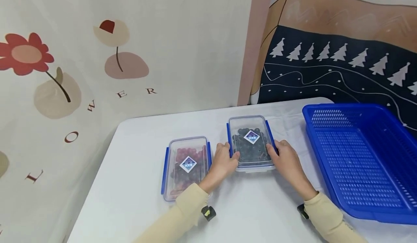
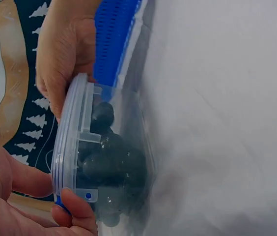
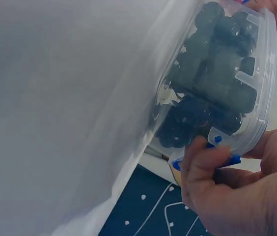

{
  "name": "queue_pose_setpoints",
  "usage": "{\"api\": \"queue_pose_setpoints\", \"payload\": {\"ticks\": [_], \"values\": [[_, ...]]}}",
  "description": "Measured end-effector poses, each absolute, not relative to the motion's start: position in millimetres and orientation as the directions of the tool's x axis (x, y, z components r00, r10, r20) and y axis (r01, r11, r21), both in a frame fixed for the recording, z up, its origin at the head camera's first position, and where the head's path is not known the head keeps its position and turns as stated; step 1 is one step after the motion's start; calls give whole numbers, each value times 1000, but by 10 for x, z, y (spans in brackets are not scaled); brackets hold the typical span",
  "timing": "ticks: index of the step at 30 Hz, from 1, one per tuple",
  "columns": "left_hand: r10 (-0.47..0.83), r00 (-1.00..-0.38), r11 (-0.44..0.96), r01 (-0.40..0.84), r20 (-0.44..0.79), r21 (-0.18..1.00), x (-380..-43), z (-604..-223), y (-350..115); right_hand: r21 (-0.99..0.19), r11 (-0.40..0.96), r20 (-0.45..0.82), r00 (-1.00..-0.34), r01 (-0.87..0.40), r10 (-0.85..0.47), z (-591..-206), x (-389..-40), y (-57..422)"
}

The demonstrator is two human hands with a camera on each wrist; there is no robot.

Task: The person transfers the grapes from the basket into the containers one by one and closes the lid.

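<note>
Both hands hold a clear plastic food container (image 1: 252, 156) with blue side clips and dark grapes inside. My left hand (image 1: 223, 161) grips its left side, the thumb on the lid's edge. The right hand (image 1: 287, 161) grips the opposite side in the same way. In the left wrist view, dark grapes (image 2: 114, 162) show through the container's end wall. The right wrist view shows fingers (image 3: 205, 160) curled at a blue clip (image 3: 229, 161). Whether the container's base touches the table cannot be told. A second clear container (image 1: 185, 145), with reddish and dark grapes, lies left of my left hand.
A large blue plastic basket (image 1: 311, 141) with perforated walls stands at the table's right side. The white-covered table (image 1: 130, 170) ends at a printed curtain (image 1: 195, 54) behind. Dark cloth with white trees (image 1: 325, 76) hangs at the back right.
</note>
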State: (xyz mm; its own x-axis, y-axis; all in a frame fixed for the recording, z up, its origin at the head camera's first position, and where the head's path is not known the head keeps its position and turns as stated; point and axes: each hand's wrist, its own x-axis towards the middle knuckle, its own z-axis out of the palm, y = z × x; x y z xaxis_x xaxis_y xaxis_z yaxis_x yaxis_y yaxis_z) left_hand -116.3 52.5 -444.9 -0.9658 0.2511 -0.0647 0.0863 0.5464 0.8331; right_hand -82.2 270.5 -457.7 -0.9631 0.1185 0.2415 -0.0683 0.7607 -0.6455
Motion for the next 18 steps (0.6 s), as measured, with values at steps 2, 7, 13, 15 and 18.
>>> {"api": "queue_pose_setpoints", "payload": {"ticks": [2,7,13,15,18], "values": [[256,-965,555,102,-52,825,-1178,-4439,536,-595,798,304,-945,-92,118,-4583,-826,2688],[284,-959,600,162,-19,784,-1179,-4446,500,-518,841,390,-918,-159,66,-4620,-880,2623],[422,-903,641,357,76,679,-1022,-4394,295,-398,846,414,-892,-356,-181,-4547,-844,2515],[493,-865,653,439,93,617,-953,-4330,176,-309,857,371,-882,-413,-292,-4479,-790,2489],[578,-805,674,562,131,480,-889,-4225,-42,-169,851,311,-847,-496,-432,-4357,-721,2478]]}}
